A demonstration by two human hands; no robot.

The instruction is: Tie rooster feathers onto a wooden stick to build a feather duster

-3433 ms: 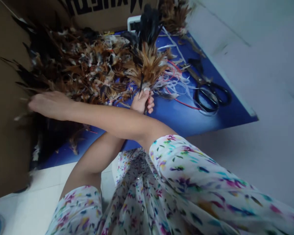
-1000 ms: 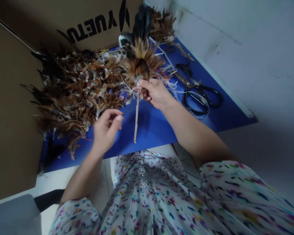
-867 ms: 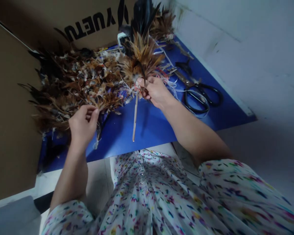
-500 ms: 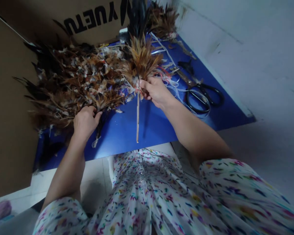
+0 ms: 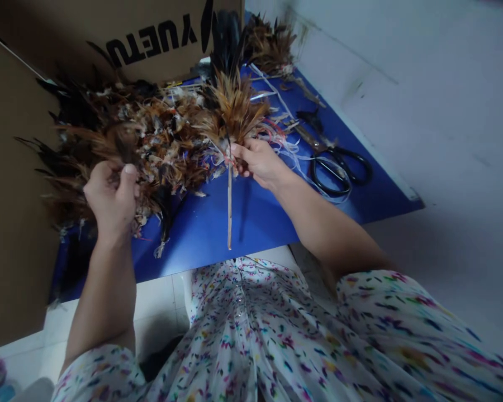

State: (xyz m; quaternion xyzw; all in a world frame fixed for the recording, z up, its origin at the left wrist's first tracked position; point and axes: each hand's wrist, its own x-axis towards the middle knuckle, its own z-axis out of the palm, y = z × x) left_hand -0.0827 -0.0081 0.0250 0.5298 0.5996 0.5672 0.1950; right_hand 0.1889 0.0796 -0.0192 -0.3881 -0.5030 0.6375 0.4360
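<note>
My right hand grips the base of a feather bundle, brown with long black plumes at its top. A thin wooden stick runs down from the bundle toward me. At the left, my left hand pinches a small tuft of brown feathers, slightly blurred, over the feather pile. The pile spreads across the left part of the blue table. A dark feather bunch with a pale tip lies at the pile's near edge.
Black-handled scissors lie on the right with pale ribbon strands beside them. Another feather bundle sits at the back. A cardboard box stands behind and a wall borders the right.
My left hand has moved left and up from the pile's near edge, and brown feathers now show at its fingers. My right hand keeps hold of the bundle. The view has shifted slightly.
</note>
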